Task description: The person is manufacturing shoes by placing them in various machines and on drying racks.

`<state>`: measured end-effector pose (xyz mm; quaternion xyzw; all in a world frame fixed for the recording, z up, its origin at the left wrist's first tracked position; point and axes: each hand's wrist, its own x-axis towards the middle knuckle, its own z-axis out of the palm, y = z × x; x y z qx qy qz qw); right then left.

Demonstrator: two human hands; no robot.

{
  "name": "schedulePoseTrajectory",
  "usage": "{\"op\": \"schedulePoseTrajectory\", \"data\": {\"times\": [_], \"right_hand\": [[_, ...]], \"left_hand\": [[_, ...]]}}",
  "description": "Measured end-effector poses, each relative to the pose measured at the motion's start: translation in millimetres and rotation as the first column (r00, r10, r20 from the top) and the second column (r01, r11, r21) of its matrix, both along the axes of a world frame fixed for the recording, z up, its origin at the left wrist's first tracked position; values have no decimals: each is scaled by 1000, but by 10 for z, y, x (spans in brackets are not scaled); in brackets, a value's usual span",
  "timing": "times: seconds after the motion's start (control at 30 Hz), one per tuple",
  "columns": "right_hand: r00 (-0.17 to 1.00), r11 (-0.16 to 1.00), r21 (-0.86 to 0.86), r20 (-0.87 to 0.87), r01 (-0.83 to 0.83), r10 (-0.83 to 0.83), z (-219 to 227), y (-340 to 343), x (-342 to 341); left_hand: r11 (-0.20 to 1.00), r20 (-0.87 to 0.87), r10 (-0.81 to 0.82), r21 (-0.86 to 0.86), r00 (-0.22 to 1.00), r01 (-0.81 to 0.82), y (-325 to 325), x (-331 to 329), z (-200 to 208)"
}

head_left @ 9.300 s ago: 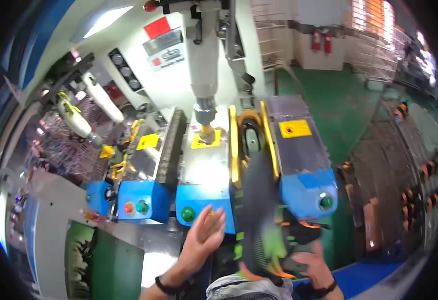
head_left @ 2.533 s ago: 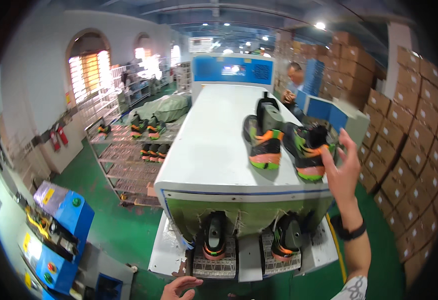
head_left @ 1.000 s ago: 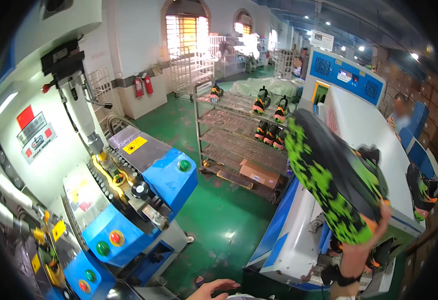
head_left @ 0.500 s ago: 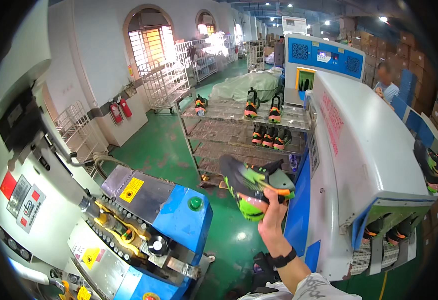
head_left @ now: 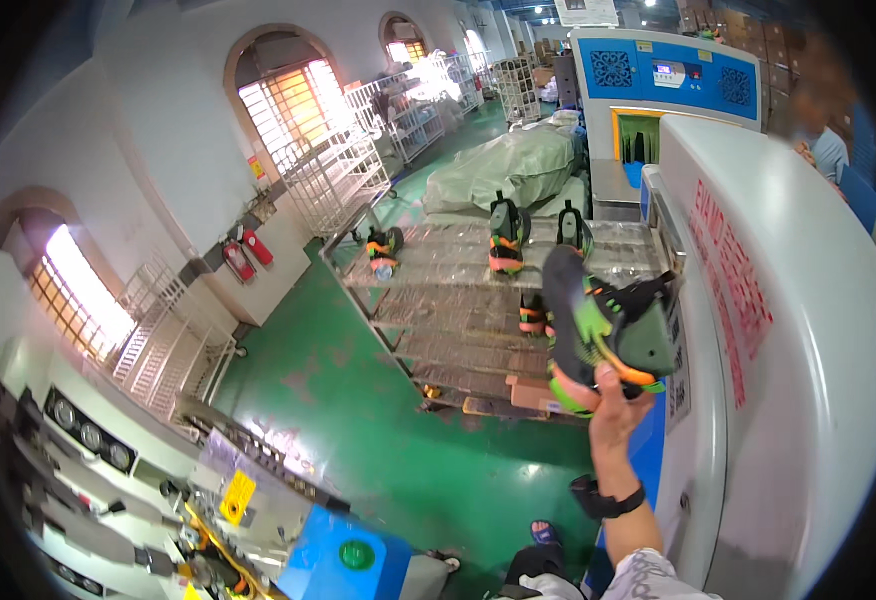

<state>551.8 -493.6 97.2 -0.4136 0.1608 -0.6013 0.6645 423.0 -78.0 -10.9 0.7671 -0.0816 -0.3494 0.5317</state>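
My right hand, with a dark band around the wrist, grips a sneaker and lifts it in front of a shelf rack. The sneaker is black and grey-green with bright green and orange trim, and it is tilted. My thumb presses near its orange edge; most of my other fingers are behind it. On the rack's top shelf stand similar sneakers: one at the left, one in the middle, and one partly covered by the held sneaker. My left hand is out of view.
A large white machine housing rises close on my right. At lower left stands a machine with a blue casing and green button. Behind the rack lies a covered heap beside a blue machine. A blurred person is at far right.
My view has turned and moved nearer the rack. The right hand, still gripping the sneaker, has gone right and now stands before the rack's right end. The lower-left machine has slid mostly out of view.
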Motion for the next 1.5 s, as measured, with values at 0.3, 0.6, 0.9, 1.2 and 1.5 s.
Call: {"op": "schedulePoseTrajectory", "data": {"times": [0.3,0.6,0.9,1.2,1.5], "right_hand": [[667,821,-536,-540,197,-513,-339,-2501,928],[559,788,-610,-627,82,-543,-835,-2939,1225],[520,661,-660,-446,358,-728,-904,-2147,1042],[949,911,-402,-312,-96,-37,-1001,793,523],[435,412,-673,147,-614,888,-197,3270,-647]], "left_hand": [[974,-16,-90,209,996,91,-739,982,184],[920,-68,-134,362,989,149,-717,1253,254],[918,-11,-129,376,992,123,-450,1072,45],[905,67,97,408,993,-116,301,162,-130],[706,79,613,391,786,-590,947,-2174,-455]]}}
